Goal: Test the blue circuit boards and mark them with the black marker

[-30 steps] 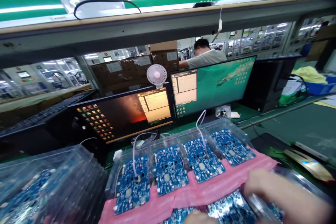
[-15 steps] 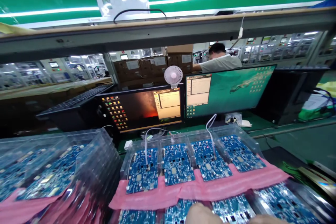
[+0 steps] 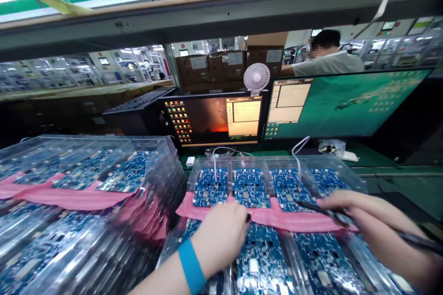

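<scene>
A stack of glossy clear plastic trays (image 3: 171, 166) rises at the left. Beside it, near and to the right, sits another clear tray (image 3: 249, 162), ribbed, with blue circuit boards in its compartments. Beyond stand a wide right monitor (image 3: 349, 106) and a smaller left monitor (image 3: 211, 122); their window text is too small for me to read, as are the pale labels (image 3: 235, 58) on the far brown cartons (image 3: 226, 73). A soft pink strip (image 3: 301, 222) crosses the tray. The left hand (image 3: 223, 228) curls loosely over it, something dark at its fingertips; whether gripped, I cannot tell. The right hand (image 3: 375, 235) clasps a slim black tool (image 3: 313, 207), tip over a far-row board (image 3: 289, 192). A smooth blue band (image 3: 191, 265) rings the left wrist.
</scene>
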Motion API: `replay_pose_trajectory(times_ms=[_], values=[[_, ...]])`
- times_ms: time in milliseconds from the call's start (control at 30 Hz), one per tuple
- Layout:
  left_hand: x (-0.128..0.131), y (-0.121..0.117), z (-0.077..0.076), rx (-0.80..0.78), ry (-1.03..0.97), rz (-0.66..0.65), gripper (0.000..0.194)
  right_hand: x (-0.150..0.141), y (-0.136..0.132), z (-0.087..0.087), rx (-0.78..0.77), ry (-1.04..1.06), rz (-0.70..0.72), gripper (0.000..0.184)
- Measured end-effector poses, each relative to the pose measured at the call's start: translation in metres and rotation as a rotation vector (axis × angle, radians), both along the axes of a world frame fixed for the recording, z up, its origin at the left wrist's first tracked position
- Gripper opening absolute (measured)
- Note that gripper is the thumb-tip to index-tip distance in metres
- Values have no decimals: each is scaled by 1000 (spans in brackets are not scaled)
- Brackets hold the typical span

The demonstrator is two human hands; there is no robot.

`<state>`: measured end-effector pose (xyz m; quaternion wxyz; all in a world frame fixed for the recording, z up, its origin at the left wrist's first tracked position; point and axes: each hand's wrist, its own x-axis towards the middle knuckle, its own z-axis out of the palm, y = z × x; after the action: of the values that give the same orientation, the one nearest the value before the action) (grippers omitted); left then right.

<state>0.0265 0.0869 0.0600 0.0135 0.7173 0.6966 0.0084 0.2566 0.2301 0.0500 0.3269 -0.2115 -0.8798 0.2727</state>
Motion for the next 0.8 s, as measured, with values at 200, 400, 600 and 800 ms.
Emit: replay_pose_trajectory(times_ms=[200, 400, 600, 800], values=[[-41, -6, -47, -25, 19, 85, 20, -127, -20, -5, -428, -84, 210, 23], [-39, -7, -55, -33, -34, 86, 20, -219, -34, -39, -474, -107, 244, 23], [-37, -7, -56, -49, -40, 114, 20, -232, -26, -65, -529, -149, 221, 22], [-35, -6, -54, -64, -60, 124, 20, -232, -29, -64, -515, -177, 248, 20]])
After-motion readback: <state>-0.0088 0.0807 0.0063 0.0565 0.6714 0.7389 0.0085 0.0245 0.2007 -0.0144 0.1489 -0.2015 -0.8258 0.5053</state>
